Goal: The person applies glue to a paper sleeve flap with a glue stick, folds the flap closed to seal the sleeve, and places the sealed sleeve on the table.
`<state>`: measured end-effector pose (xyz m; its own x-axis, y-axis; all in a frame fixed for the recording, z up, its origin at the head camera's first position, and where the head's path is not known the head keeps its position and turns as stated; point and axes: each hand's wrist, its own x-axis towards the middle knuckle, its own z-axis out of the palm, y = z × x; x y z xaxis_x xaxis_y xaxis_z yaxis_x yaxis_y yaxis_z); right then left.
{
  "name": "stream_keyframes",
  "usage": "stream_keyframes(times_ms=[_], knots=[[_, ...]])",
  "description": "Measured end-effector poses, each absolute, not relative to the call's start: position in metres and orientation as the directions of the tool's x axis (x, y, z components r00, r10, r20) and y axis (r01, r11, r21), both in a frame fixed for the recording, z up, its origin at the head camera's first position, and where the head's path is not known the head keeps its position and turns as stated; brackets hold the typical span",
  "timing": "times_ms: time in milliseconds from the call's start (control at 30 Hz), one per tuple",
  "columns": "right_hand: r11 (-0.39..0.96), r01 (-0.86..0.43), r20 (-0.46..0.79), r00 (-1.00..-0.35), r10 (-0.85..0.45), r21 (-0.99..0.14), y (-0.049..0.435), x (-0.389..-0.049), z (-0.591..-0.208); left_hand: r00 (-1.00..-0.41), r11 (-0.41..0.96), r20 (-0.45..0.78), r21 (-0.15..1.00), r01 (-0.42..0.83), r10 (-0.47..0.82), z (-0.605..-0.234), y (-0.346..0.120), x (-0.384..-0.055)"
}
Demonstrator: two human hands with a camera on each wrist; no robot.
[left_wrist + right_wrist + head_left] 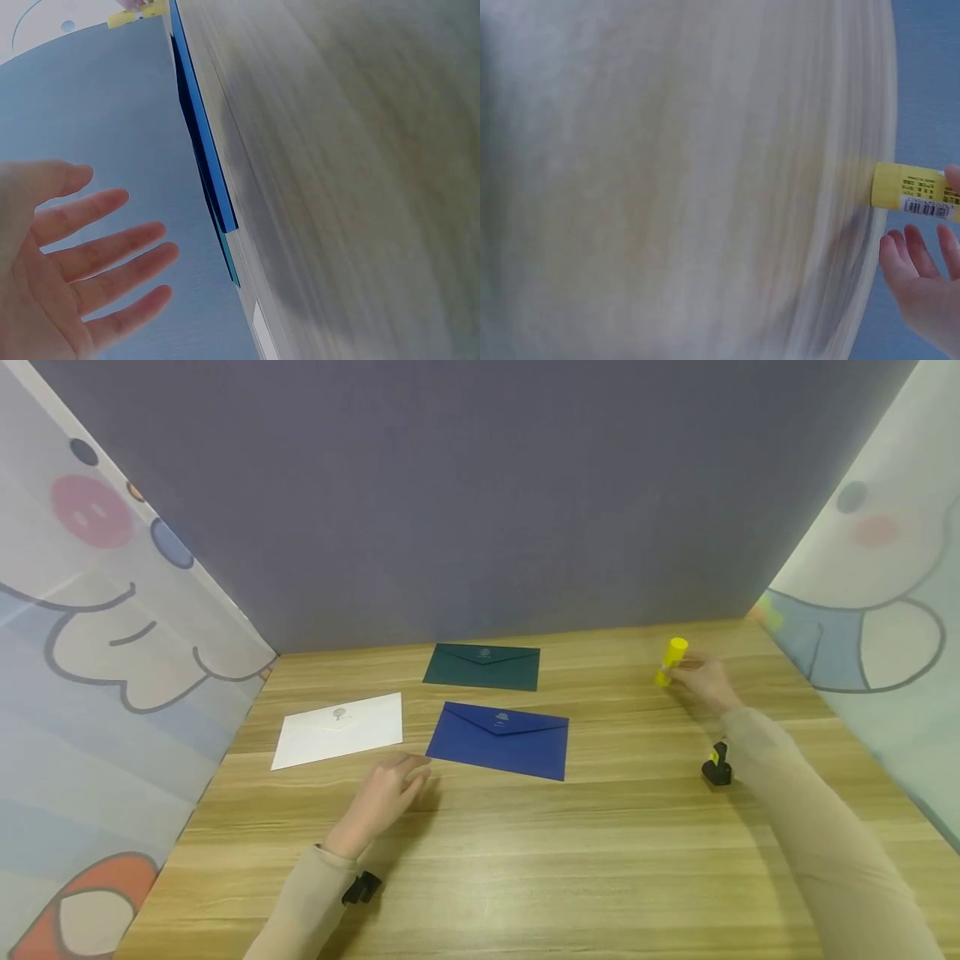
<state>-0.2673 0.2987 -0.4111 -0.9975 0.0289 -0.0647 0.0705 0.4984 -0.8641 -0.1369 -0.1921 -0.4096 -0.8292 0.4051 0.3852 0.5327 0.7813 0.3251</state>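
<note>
At the right rear of the table, my right hand (707, 683) holds a yellow glue stick (676, 652) upright between thumb and fingers. The right wrist view shows printed text and a barcode on the lower part of the glue stick (911, 191), whose base is at the tabletop. My left hand (384, 797), fingers spread and holding nothing, hovers over the table by the near left corner of a dark blue envelope (504, 747). A white envelope (337, 735) lies to the left, and a dark green envelope (483, 672) lies behind the blue one. All three flaps face up.
The wood-grain table (525, 868) ends at a grey panel (480, 510) at the back. Walls with cartoon prints (90, 710) flank both sides. Each wrist carries a small black camera mount (717, 767).
</note>
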Motion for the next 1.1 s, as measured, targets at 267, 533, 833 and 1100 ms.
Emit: stream_keyframes(times_ms=[267, 533, 833, 1100], knots=[[0.520, 0.095, -0.068, -0.995, 0.071, -0.849, 0.299, -0.268, -0.414, -0.828, 0.780, 0.370, 0.319, 0.538, 0.420, -0.410, -0.188, -0.137], [0.482, 0.104, -0.060, -0.993, 0.106, -0.870, 0.303, -0.265, -0.413, -0.829, 0.771, 0.356, 0.331, 0.544, 0.431, -0.412, -0.186, -0.138], [0.520, 0.058, -0.047, -0.998, 0.034, -0.852, 0.302, -0.255, -0.391, -0.822, 0.757, 0.355, 0.341, 0.557, 0.445, -0.410, -0.182, -0.139], [0.642, -0.063, 0.037, -0.998, -0.054, -0.764, 0.287, -0.241, -0.367, -0.838, 0.734, 0.347, 0.412, 0.540, 0.421, -0.402, -0.172, -0.142]])
